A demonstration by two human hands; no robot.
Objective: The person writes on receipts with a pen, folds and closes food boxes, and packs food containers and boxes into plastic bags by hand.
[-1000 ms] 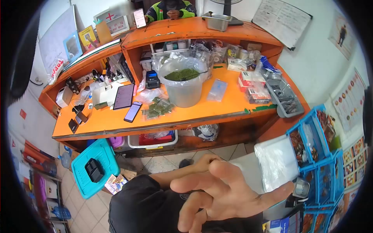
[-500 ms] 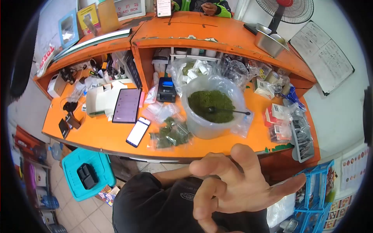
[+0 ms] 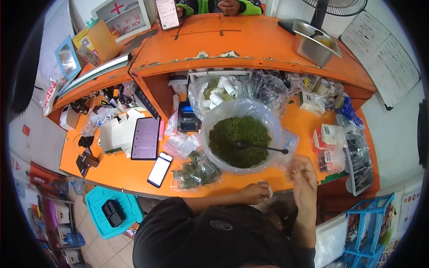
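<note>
at far left, below the orange table (image 3: 154,182), a black tray (image 3: 113,212) rests on a teal lid (image 3: 96,201). on the table, an open white carton (image 3: 117,135) comes first, then a tablet (image 3: 145,139) and a lit phone (image 3: 160,169). across the raised ledge (image 3: 192,35), a person (image 3: 203,6) in green and black sleeves holds up another phone (image 3: 167,14). next come a black card machine (image 3: 188,119) and, nearer the edge, clear packets (image 3: 196,173) of green leaf. at centre stands a translucent bucket (image 3: 209,154) of chopped green leaf (image 3: 239,129), a black-handled spoon (image 3: 268,148) lying in it. the left hand (image 3: 255,193) is at the table's front edge, its grip closed on a small white item (image 3: 269,191) (too small to name). the right hand (image 3: 304,175) is raised beside a clear bag (image 3: 289,144), fingers bent; whether its grip has hold of the bag, i cannot tell. farther right are red-and-white boxes (image 3: 326,137) and a grey tray (image 3: 359,172) of wrapped dark items.
</note>
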